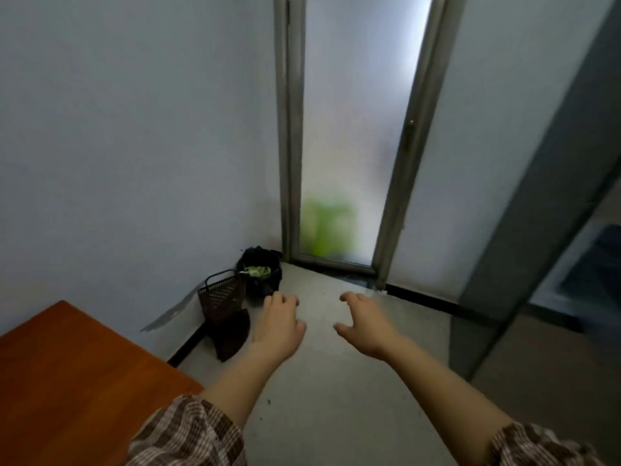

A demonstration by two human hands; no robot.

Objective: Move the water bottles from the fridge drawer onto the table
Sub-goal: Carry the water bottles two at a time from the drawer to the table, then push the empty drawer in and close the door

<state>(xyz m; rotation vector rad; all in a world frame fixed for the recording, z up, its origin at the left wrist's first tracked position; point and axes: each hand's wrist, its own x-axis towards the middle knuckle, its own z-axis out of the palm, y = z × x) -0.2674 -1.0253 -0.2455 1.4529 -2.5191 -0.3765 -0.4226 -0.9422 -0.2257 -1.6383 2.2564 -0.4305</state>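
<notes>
Both my arms reach forward over the pale floor, and neither hand holds anything. My left hand [280, 322] hangs with loosely curled fingers near a black bin. My right hand [364, 322] is spread, its fingers relaxed and pointing down. The corner of an orange-brown wooden table [67, 381] fills the lower left. A tall grey fridge [537, 203] stands at the right edge, and its side faces me. No water bottle and no drawer shows in this view.
A black bin [260, 274] lined with a bag holds green scraps in the corner. A dark perforated basket [220, 295] leans beside it against the wall. A frosted glass door [353, 136] in a metal frame stands straight ahead.
</notes>
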